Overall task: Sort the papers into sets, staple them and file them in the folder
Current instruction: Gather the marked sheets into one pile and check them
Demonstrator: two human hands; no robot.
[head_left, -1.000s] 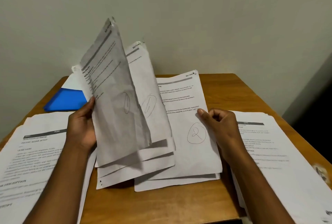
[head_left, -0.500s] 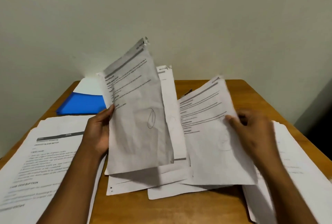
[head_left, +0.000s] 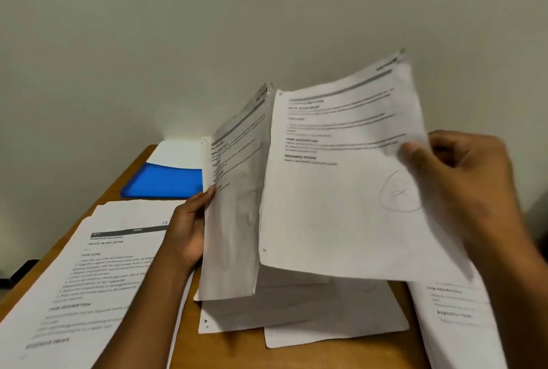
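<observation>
Item: sorting, in hand. My right hand (head_left: 462, 191) pinches a lifted sheet (head_left: 341, 191), right of the middle stack (head_left: 311, 318); my left hand (head_left: 189, 229) grips upright sheets (head_left: 234, 220) at that stack's left. Folder (head_left: 166, 182) beyond it. I advise reading the circled number before placing.

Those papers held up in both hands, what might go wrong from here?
The sheet marked with a circled 2 is pinched only at one edge by the right hand, so it might bend or slip. The left hand props several upright sheets that could flop onto the loose sheets beneath and mix up the order. The pile on the right seems to overhang the table.
</observation>
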